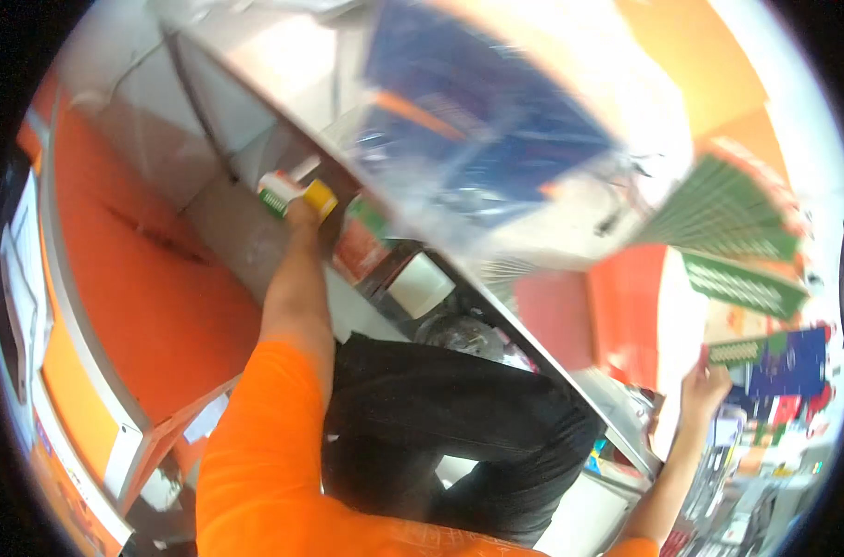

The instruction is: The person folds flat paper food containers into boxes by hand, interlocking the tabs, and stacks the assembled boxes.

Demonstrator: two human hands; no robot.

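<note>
My left hand (301, 213) reaches down into the space under the counter. Its fingers are closed around a small white-and-green box (277, 193), and a yellow piece (321, 198) shows against the hand. Whether the yellow piece belongs to the box I cannot tell. Far to the right, my right hand (706, 385) pinches the end of a green-and-dark-blue card (788, 362) at the counter's edge. Just beyond it lies a fan of green cards or packets (728, 213), with another green strip (747, 283) below the fan. Blur hides the printing.
A plastic-wrapped dark blue package (477, 102) and a red folder-like object (631, 311) lie on the counter. Below, the shelf holds a white box (422, 285) and a clear plastic bag (461, 332). An orange panel (139, 269) stands at the left.
</note>
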